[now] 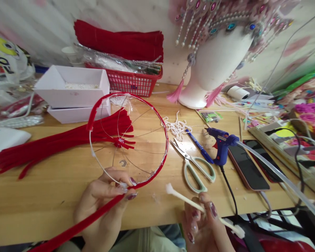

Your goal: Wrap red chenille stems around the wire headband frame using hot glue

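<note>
My left hand (102, 203) pinches the near edge of a round wire frame (91, 147) with thin wires meeting at its middle. A red fuzzy strip (81, 222) covers the frame's far and right rim, and its loose tail runs from my fingers to the lower left. Bare white rim shows on the left side. Between the thumb and fingers of my right hand (203, 222) is a thin cream stick (186, 200) with whitish, glue-like blobs on both ends. Its tip is apart from the frame. Green-handled scissors (193, 168) lie just beyond this hand.
A blue glue gun (220, 143) stands beside a blue pen (199, 147) and two phones (248, 168). Red strips (55, 145) lie behind the frame, near white boxes (73, 92) and a red basket (136, 84). A white mannequin head (210, 70) wears a beaded headdress.
</note>
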Tool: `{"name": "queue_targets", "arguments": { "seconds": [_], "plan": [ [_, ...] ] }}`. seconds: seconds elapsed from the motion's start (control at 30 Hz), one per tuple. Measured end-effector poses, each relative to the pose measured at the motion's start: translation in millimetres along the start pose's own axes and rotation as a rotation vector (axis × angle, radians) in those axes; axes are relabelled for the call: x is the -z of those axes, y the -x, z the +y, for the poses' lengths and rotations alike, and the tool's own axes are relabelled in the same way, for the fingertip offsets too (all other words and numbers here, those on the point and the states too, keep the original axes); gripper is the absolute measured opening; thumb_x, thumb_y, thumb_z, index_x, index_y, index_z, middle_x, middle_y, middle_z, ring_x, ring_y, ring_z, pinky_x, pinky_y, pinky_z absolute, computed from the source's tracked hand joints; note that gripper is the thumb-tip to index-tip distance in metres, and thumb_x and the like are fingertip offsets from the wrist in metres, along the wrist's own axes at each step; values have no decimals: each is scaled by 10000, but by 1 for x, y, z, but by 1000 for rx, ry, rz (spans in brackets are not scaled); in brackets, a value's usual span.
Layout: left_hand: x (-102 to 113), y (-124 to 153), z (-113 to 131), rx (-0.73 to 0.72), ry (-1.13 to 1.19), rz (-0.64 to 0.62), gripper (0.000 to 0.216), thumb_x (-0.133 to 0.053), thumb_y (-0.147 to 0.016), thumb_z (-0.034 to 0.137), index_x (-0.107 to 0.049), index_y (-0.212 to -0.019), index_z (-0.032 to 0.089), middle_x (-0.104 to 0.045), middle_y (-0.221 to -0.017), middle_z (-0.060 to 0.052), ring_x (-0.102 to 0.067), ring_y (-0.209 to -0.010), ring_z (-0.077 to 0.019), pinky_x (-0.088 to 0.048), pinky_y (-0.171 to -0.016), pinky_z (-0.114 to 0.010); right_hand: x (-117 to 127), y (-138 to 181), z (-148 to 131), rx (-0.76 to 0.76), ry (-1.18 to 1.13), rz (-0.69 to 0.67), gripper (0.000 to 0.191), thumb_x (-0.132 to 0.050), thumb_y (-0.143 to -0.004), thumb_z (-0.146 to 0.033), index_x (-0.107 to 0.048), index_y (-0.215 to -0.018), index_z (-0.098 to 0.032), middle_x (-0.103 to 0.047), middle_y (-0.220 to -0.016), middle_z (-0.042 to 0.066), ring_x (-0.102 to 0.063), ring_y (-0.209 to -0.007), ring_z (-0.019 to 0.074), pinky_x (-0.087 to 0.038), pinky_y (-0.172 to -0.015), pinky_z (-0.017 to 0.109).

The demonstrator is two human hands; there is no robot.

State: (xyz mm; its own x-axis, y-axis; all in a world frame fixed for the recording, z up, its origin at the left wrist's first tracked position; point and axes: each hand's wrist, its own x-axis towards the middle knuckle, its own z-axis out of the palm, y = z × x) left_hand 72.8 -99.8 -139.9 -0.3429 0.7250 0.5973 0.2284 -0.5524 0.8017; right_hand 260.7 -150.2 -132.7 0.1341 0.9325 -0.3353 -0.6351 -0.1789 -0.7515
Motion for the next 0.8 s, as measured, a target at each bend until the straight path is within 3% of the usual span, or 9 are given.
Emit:
{"name": "queue_targets", "arguments": {
  "seconds": [0.13, 0.2, 0.27, 0.4, 0.5, 0.6, 0.67, 0.7, 0.8],
  "plan": [
    [0, 2, 0, 15, 77, -13, 199, -782, -841, 149, -602, -788, 216, -735, -765, 26, -708, -692, -146, -614, -665, -292, -2, -4, 3, 141, 14, -131, 123, -779, -858, -398, -716, -844, -293, -637, -684, -14, -560, -560, 102, -458, -482, 165],
    [1, 3, -1, 68, 125, 19, 197, -781, -830, 110, -613, -806, 211, -736, -802, 20, -705, -723, -134, -599, -637, -245, 2, -6, -2, 277, 170, -284, 101, -738, -883, -398, -749, -868, -299, -660, -675, 10, -588, -587, 142, -474, -507, 217],
    [2, 3, -2, 83, 161, 37, 192, -765, -836, 88, -617, -819, 209, -735, -823, 18, -704, -735, -127, -594, -628, -227, 9, -7, -8, 398, 368, -389, 200, -665, -924, -436, -781, -892, -277, -692, -690, 44, -619, -621, 180, -496, -554, 274],
    [3, 1, -8, 0, 181, 16, 186, -748, -842, 82, -612, -837, 209, -739, -810, 21, -707, -718, -129, -605, -643, -241, 25, -6, -12, 567, 611, -215, 372, -571, -985, -481, -795, -816, -237, -720, -721, 69, -663, -690, 215, -524, -627, 325],
    [3, 2, -9, 12, 161, 42, 185, -761, -835, 102, -613, -817, 212, -734, -802, 24, -705, -712, -131, -599, -649, -249, 27, -11, -7, 757, 562, -79, 215, -617, -981, -358, -794, -928, -250, -762, -805, 52, -681, -666, 201, -539, -579, 313],
    [1, 4, -9, 48, 143, 77, 183, -777, -833, 138, -618, -790, 219, -732, -784, 28, -706, -712, -132, -599, -683, -265, 8, -18, -2, 965, 472, -80, 178, -609, -990, -277, -750, -1097, -259, -778, -936, 40, -709, -768, 196, -565, -584, 303],
    [0, 5, -8, 56, 128, 104, 192, -792, -828, 173, -620, -757, 223, -732, -758, 26, -710, -706, -143, -602, -681, -279, -10, -19, -3, 1067, 503, -234, 177, -590, -1010, -304, -726, -1106, -245, -774, -922, 32, -718, -813, 192, -587, -649, 317],
    [0, 5, -7, 67, 121, 126, 199, -799, -822, 182, -622, -740, 223, -732, -749, 23, -713, -713, -149, -601, -668, -278, -19, -18, -5, 1084, 556, -389, 184, -576, -1022, -331, -713, -1096, -232, -778, -906, 32, -723, -786, 182, -597, -674, 322],
    [-1, 3, -6, 132, 148, 196, 217, -826, -791, 172, -631, -707, 215, -735, -747, 17, -719, -739, -161, -603, -654, -273, -29, -16, -14, 962, 767, -808, 126, -579, -1026, -285, -669, -1045, -199, -784, -838, 30, -736, -723, 158, -621, -724, 306]
  ]
}}
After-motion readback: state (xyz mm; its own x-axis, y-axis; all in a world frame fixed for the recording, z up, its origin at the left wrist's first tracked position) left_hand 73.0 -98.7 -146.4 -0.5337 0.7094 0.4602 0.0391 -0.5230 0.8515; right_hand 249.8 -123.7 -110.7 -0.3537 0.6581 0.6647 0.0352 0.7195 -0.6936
